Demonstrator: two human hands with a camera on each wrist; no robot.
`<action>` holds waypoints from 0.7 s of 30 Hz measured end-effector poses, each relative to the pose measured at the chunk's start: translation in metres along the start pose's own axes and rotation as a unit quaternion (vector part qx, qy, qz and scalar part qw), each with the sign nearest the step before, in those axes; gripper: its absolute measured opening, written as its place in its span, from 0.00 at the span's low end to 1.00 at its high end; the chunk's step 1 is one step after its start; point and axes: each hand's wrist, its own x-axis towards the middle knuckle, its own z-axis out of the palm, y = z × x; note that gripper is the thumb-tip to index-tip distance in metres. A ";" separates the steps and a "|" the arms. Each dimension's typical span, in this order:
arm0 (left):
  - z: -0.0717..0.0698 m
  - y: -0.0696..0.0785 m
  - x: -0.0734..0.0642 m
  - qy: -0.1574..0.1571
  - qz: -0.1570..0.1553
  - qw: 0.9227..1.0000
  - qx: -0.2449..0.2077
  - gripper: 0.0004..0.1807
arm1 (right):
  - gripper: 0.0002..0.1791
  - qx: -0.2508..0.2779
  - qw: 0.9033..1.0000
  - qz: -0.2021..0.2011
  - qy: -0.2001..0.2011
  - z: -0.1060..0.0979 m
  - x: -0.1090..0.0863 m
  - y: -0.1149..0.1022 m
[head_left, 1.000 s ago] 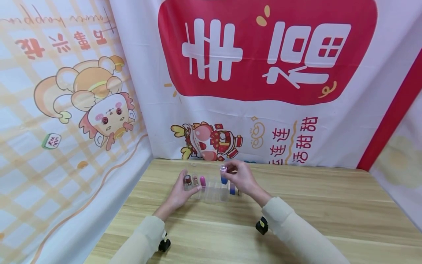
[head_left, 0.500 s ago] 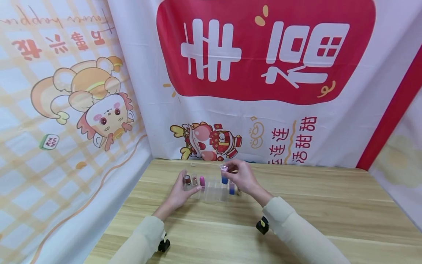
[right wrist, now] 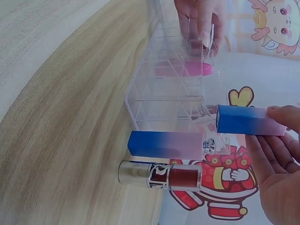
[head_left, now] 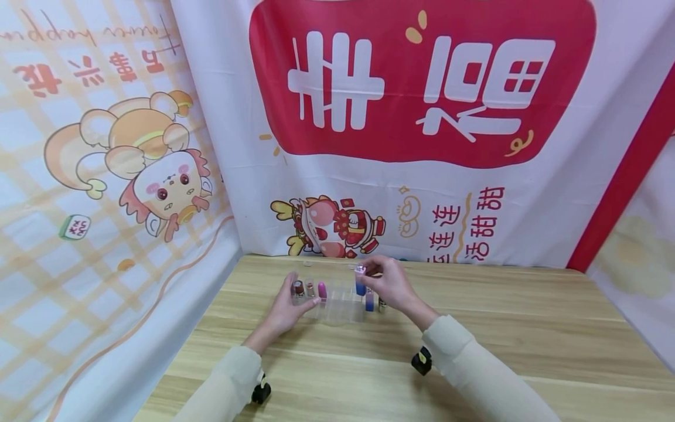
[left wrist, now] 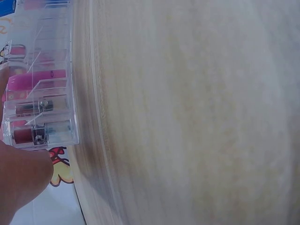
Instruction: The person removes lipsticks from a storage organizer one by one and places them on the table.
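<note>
My right hand (head_left: 391, 286) pinches a blue-to-pink lipstick tube (right wrist: 243, 120) by its pink end, above the right end of a clear divided organizer (head_left: 343, 313). The left hand (head_left: 287, 306) grips the organizer's left end, thumb along the front. Inside, on the left side, stand a bright pink tube (head_left: 322, 291) and two dark reddish-brown lip gloss tubes, one of them (left wrist: 30, 135) in the end compartment. Beside the organizer's right end, a second blue-to-pink lipstick tube (right wrist: 164, 144) stands on the table, close to a lip gloss tube (right wrist: 161, 176) with dark red in it.
The organizer is near the back edge of a wooden table (head_left: 474, 340). Behind the table hangs a white cloth (head_left: 327, 176) with red and cartoon prints; another printed cloth (head_left: 105, 234) borders the left side.
The right hand and its lipstick tube have shifted slightly rightward over the organizer, and more of the tube's blue end shows. The left hand keeps its grip.
</note>
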 end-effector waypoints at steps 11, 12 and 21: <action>0.000 -0.001 0.001 0.000 -0.003 1.000 0.001 0.63 | 0.11 0.015 1.000 0.005 -0.011 -0.012 -0.003 -0.005; 0.000 -0.001 0.001 -0.001 -0.003 1.000 0.001 0.63 | 0.11 0.016 1.000 0.003 -0.012 -0.014 -0.003 -0.006; 0.000 -0.004 0.003 0.001 0.003 1.000 -0.001 0.63 | 0.13 0.017 1.000 -0.024 -0.003 -0.024 -0.006 -0.005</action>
